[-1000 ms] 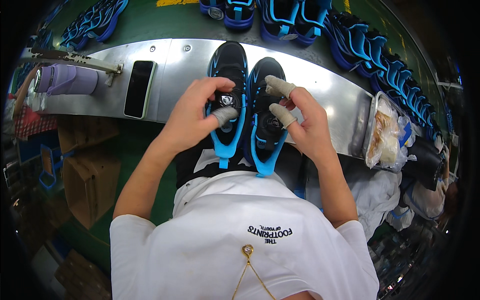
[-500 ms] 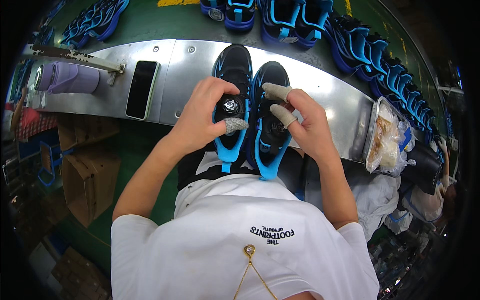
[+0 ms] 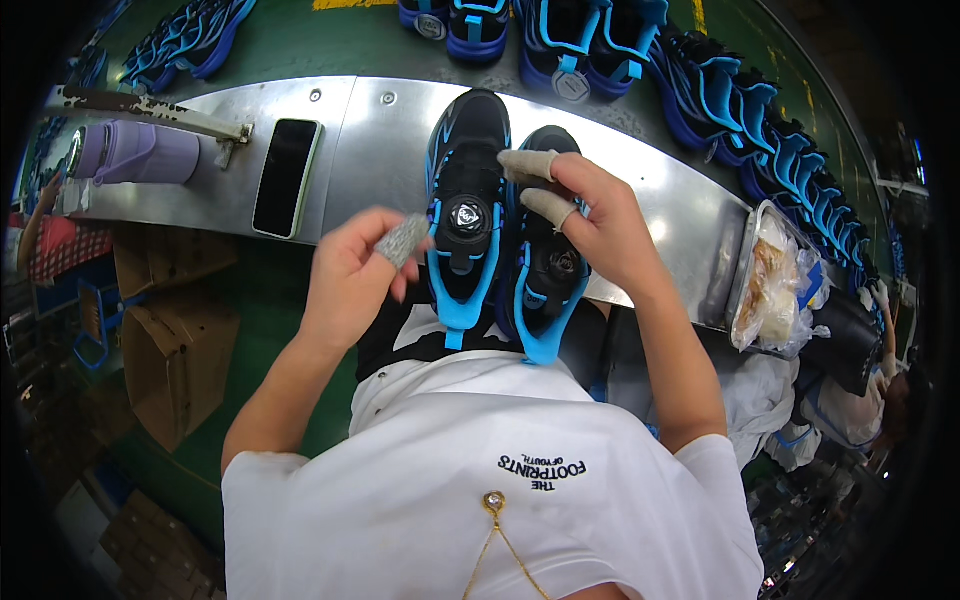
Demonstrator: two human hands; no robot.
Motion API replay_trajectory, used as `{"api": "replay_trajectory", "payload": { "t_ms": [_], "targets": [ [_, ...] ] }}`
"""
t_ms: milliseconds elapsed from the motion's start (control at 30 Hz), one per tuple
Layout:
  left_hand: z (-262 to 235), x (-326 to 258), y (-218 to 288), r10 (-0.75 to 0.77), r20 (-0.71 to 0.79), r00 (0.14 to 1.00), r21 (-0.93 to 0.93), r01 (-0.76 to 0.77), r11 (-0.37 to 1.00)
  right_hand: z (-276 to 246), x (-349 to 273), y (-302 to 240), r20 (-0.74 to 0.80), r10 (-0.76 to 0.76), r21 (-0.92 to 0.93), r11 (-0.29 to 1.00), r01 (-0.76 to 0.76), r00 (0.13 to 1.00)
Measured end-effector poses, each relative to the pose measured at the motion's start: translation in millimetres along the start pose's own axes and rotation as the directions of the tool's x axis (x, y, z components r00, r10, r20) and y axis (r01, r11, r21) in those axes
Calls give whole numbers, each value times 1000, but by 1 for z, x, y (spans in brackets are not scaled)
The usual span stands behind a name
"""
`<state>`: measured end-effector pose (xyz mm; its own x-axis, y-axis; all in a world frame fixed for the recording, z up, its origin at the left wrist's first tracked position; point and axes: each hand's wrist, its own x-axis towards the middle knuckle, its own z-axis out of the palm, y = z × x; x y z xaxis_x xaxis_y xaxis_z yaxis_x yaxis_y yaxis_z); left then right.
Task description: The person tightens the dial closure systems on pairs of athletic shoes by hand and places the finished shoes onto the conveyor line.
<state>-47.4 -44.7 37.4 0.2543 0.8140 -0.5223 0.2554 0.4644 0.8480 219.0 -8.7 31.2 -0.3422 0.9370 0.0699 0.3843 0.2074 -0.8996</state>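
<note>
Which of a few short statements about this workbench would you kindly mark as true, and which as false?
1. The phone lies between the purple bottle and the left-hand shoe. True.
2. The left hand covers the round dial on that shoe. False: the dial is uncovered, and the hand is to its left.
3. The right hand wears beige finger covers. True.
4. The tray with plastic bags is left of the phone. False: it is far to the phone's right.
5. More shoes stand beyond the metal bench. True.
</note>
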Motion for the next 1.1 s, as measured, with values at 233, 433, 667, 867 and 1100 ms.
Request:
{"api": "replay_trajectory", "payload": {
  "t_ms": [233,433,667,867,1100],
  "targets": [
    [40,-6,-20,-149,219,964,-740,264,619,20,25,1,351,-155,103,987,126,923],
    [52,-6,-28,-110,114,987,-808,156,568,31,20,-7,307,-159,-92,976,196,938],
    [46,-2,-36,-74,239,968,-803,240,546,20,29,-3,331,-207,128,976,174,921],
    [54,-3,-28,-105,162,981,-865,193,464,34,20,-5,271,-251,-210,927,312,929],
    [51,-4,-34,-85,204,975,-882,221,417,30,26,-3,214,-264,-7,962,272,940]
  ]
}}
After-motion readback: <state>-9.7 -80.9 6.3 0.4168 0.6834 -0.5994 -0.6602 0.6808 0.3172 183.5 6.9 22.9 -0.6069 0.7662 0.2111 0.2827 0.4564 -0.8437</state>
